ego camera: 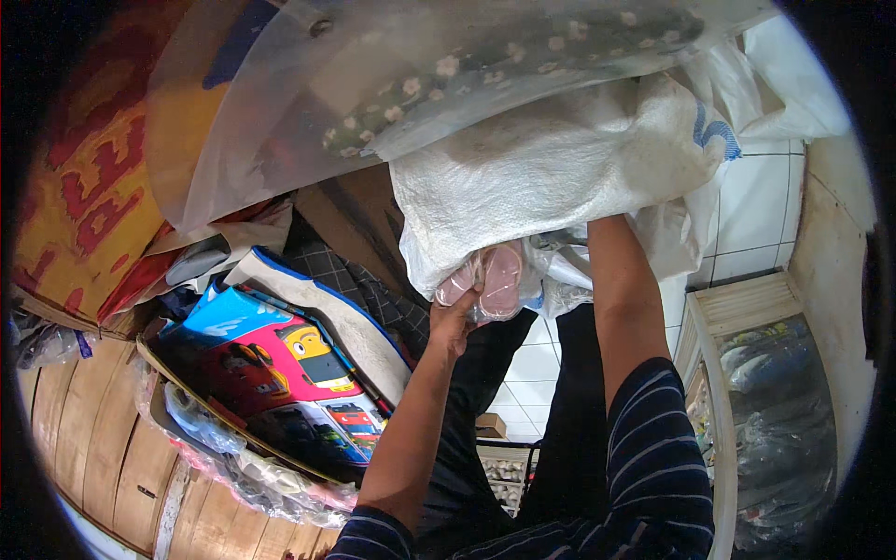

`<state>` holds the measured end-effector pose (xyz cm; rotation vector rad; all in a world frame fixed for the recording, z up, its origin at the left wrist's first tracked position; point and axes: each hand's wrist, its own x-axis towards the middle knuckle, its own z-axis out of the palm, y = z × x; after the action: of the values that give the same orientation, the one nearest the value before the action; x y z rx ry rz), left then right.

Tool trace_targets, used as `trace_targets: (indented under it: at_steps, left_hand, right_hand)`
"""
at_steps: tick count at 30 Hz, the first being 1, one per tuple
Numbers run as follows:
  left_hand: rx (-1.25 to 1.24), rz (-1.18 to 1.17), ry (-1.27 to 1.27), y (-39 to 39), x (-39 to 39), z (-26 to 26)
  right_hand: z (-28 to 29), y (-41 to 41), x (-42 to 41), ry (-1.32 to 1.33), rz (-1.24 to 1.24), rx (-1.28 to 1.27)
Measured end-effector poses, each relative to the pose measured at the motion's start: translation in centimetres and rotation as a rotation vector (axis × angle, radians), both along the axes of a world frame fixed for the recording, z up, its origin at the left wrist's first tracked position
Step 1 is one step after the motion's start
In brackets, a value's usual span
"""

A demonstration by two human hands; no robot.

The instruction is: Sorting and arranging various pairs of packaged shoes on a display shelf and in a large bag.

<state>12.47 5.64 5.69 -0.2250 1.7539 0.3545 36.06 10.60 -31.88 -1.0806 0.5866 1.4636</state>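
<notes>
A pair of pink slippers in clear plastic wrap point(498, 280) is gripped by my left hand point(456, 323) at the opening of a white woven sack point(518, 182). My right forearm reaches up under the sack's lower edge, and the right hand is hidden inside or behind it. More clear plastic packaging point(565, 294) shows between my two arms, below the sack.
On the left stands a box point(245, 434) holding a colourful cartoon-vehicle print point(308, 357). Translucent plastic sheeting point(280, 140) with a flowered item hangs above. At right, a white-framed rack point(728, 420) holds wrapped goods. White floor tiles point(756, 203) lie beyond the sack.
</notes>
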Motion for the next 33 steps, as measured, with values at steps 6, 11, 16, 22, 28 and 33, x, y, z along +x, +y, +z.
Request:
trace_targets:
  at_steps: [6, 11, 16, 22, 28, 33]
  left_hand:
    - [-0.022, 0.01, -0.024, -0.5, 0.3, 2.2]
    - [-0.115, -0.151, -0.165, -0.7, 0.6, 9.0]
    - [-0.146, -0.179, -0.381, -2.8, -0.7, 16.7]
    - [0.026, -0.073, -0.418, -3.5, -3.9, 34.0]
    - [0.392, 0.337, -0.278, -12.4, -5.9, 43.4]
    - [0.678, 0.831, -0.076, -19.2, -3.7, 49.6]
  right_hand:
    - [6.5, -0.9, 2.7, -0.226, 0.102, -0.102]
    - [19.2, 0.2, 3.4, -0.429, 0.274, -0.355]
    - [33.3, -4.3, 7.2, -0.571, 0.859, -0.489]
    - [55.6, -3.3, 8.9, -0.917, 1.343, -0.273]
    - [66.6, -3.2, 13.8, -1.14, 1.275, 0.038]
    - [75.4, 0.8, 12.2, -1.169, 1.134, 0.145]
